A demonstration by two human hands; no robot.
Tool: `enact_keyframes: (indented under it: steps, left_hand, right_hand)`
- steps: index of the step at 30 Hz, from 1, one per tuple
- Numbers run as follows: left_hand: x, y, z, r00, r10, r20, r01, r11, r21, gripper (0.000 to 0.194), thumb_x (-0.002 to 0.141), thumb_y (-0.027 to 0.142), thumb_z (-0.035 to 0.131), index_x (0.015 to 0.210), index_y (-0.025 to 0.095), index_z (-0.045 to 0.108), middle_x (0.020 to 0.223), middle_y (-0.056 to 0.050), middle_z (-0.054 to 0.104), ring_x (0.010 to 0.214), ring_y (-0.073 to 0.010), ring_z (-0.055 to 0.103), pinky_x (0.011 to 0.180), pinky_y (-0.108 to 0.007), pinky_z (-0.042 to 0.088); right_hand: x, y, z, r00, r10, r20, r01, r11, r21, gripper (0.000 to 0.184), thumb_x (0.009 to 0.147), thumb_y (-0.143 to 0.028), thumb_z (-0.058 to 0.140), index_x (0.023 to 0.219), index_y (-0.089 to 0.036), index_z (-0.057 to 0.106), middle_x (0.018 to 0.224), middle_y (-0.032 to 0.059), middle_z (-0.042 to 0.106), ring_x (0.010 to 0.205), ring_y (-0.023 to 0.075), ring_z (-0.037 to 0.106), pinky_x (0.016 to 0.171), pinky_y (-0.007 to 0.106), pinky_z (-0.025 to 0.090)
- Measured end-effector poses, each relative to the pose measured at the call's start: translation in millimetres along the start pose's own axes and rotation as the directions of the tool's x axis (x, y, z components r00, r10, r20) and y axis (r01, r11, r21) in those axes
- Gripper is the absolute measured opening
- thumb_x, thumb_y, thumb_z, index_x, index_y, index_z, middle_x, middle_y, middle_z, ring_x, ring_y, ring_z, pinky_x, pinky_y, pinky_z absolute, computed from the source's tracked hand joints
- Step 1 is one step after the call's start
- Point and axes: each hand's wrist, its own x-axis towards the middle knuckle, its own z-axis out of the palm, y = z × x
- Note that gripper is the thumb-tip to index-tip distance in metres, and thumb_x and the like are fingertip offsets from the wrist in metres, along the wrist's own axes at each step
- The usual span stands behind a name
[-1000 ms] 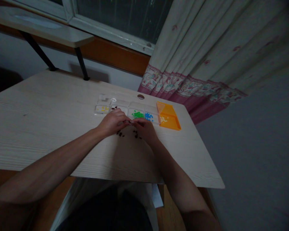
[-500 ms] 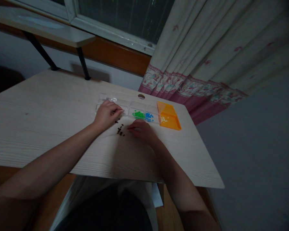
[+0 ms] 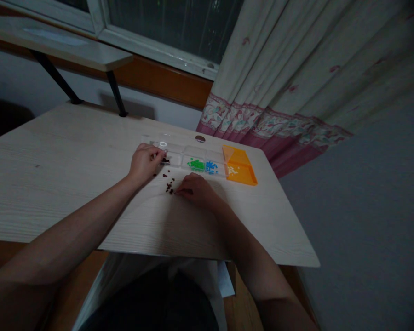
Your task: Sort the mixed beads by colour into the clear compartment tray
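My left hand (image 3: 143, 162) is over the left end of a clear compartment box (image 3: 175, 159), thumb and fingers pinched together. Anything between those fingertips is too small to make out. Dark brown bits (image 3: 165, 161) lie in the compartment just under them. My right hand (image 3: 197, 190) rests low over the table, its fingers closed in a pinch at the edge of a loose scatter of small dark brown bits (image 3: 169, 187); what the pinch holds cannot be seen. Green pieces (image 3: 196, 164) and blue pieces (image 3: 211, 167) fill two other compartments.
An open orange box (image 3: 244, 174) with white pieces (image 3: 232, 170) in it adjoins the clear box on the right. The pale wooden table (image 3: 72, 184) has a round hole (image 3: 200, 139) near its back edge. A raised shelf (image 3: 72, 46) stands back left; a curtain (image 3: 262, 92) hangs behind.
My left hand has shifted slightly left and up, uncovering dark bits in the left compartment. My right hand has moved left and down to the scattered bits on the table.
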Motion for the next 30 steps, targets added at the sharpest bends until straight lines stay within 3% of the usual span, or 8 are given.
enact_keyframes:
  steps: [6,17,22,26,30]
  left_hand:
    - [-1,1,-1.6,0.999,-0.036,-0.030,0.041,0.987,0.156,0.035,0.092,0.044,0.054,0.075,0.019,0.071,0.091,-0.009,0.064,0.098,-0.0267,0.050,0.096,-0.044,0.037]
    - [-1,0,-1.0,0.996,-0.086,-0.019,0.088,0.984,0.152,0.034,0.091,0.046,0.055,0.088,0.017,0.074,0.093,-0.010,0.061,0.102,-0.0286,0.047,0.098,-0.046,0.037]
    - [-3,6,-0.1,0.994,0.081,0.070,-0.082,0.996,0.024,0.032,0.094,0.041,0.051,0.088,0.020,0.073,0.090,-0.008,0.064,0.096,-0.0259,0.052,0.092,-0.044,0.040]
    - [-9,22,2.3,0.930,0.270,0.250,-0.249,0.962,-0.114,0.035,0.097,0.041,0.047,0.086,0.020,0.072,0.086,-0.006,0.064,0.089,-0.0223,0.053,0.088,-0.040,0.041]
    - [-15,35,5.8,0.893,0.324,0.313,-0.270,0.941,-0.204,0.033,0.098,0.039,0.045,0.087,0.021,0.070,0.085,-0.005,0.063,0.090,-0.0211,0.053,0.089,-0.038,0.040]
  right_hand:
    - [-1,3,-1,0.997,0.033,-0.072,-0.032,0.999,0.011,0.010,0.086,-0.016,0.068,0.089,-0.018,0.077,0.087,0.0045,0.072,0.084,0.0158,0.060,0.085,0.029,0.042]
    - [0,6,-3,0.931,0.272,-0.244,-0.264,0.962,0.065,0.009,0.086,-0.019,0.070,0.083,-0.023,0.078,0.083,0.0033,0.072,0.085,0.0175,0.061,0.084,0.031,0.044]
    - [-3,11,0,0.872,0.312,-0.377,-0.255,0.947,0.194,0.009,0.088,-0.024,0.069,0.083,-0.022,0.077,0.085,0.0032,0.073,0.088,0.0176,0.063,0.086,0.032,0.046]
    - [-3,8,-2,0.855,0.283,-0.434,-0.208,0.955,0.212,0.014,0.090,-0.030,0.066,0.085,-0.023,0.076,0.085,0.0028,0.072,0.088,0.0174,0.062,0.086,0.032,0.046]
    - [-3,2,-7,0.857,0.266,-0.441,-0.239,0.964,0.118,0.016,0.092,-0.033,0.064,0.089,-0.024,0.076,0.085,0.0035,0.070,0.088,0.0185,0.061,0.085,0.033,0.045]
